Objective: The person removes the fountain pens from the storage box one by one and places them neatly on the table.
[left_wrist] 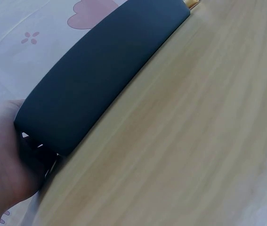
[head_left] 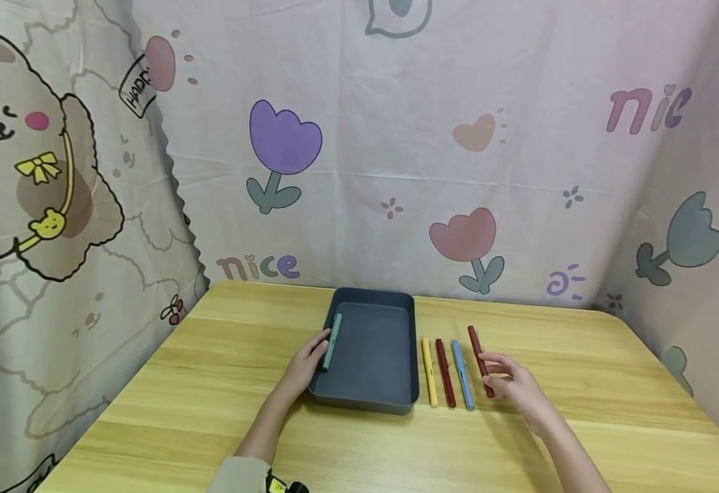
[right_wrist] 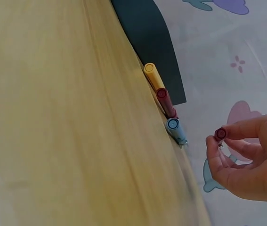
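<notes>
Red pen sits pinched between right-hand fingers.

The right hand is pinching a slim dark-red pen near three slim yellow, dark-red and light-blue pens.

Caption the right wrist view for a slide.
Right hand pinches a red pen, with a yellow pen, another red pen and a blue pen lined up beside a tray.

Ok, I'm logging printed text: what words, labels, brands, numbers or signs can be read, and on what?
"nice": back curtain, lower left.
"nice": back curtain, upper right.
"HAPP", end unclear: left curtain.
Unreadable: left curtain's bottom lettering, cut off; yellow wrist tag, too small.
Pens: none legible.
</notes>
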{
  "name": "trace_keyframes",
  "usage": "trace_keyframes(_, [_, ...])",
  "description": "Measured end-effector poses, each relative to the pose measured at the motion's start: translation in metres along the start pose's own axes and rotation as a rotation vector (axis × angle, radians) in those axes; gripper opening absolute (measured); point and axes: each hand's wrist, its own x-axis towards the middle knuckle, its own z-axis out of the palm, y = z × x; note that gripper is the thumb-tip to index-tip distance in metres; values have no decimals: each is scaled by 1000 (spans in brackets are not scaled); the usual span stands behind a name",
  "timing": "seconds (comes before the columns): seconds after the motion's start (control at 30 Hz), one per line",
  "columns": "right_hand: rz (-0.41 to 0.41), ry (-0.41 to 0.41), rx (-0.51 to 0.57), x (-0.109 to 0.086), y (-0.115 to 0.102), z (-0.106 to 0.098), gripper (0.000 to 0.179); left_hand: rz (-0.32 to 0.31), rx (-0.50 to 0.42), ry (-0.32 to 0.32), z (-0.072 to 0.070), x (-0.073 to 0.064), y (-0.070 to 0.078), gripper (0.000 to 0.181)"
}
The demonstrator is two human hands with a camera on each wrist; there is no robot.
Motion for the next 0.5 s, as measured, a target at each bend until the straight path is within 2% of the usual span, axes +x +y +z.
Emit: trace_keyframes(0.5, [34, -10, 18, 3, 14, 0, 43, 4, -3, -4, 0, 0, 0, 42])
